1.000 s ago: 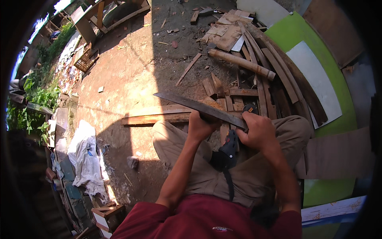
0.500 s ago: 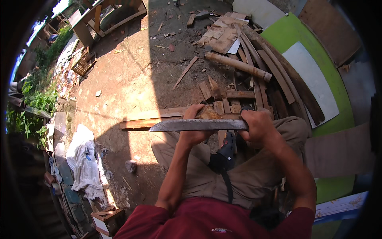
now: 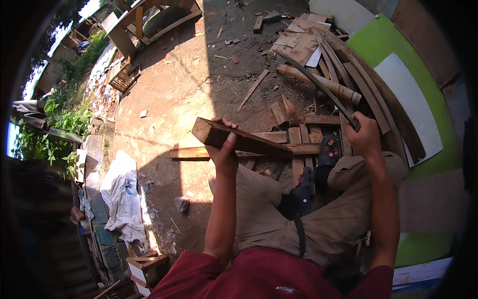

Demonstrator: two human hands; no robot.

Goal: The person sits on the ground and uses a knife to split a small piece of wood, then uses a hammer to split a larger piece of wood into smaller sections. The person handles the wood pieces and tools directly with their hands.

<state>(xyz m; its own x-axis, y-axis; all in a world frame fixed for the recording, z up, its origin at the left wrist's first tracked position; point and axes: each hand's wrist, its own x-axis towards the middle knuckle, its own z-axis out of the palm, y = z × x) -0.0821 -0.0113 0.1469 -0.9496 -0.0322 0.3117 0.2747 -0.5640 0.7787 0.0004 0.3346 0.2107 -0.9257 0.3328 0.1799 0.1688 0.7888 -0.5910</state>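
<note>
Over the person's bent legs [image 3: 259,197], the left grip [image 3: 224,152] is wrapped around a block [image 3: 259,143] of wood near its left end, which looks raised; whether the other end rests on anything, I cannot tell. It is long and squared, dark brown and rough along its side, paler on the end face. The right grip [image 3: 366,133] is closed round the handle end of a long knife [image 3: 322,85], the blade slanting up and away, well apart from the block. Should the block roll under a blow, I judge, the edge could glance toward the left grip, the legs or the dark shoes [image 3: 302,188]. Loose planks [image 3: 191,153] lie just beyond on the ground [image 3: 169,99], poor footing for steady work. Past them are short offcuts [image 3: 278,113], then a bamboo pole [image 3: 344,91] beside long boards [image 3: 369,101].
</note>
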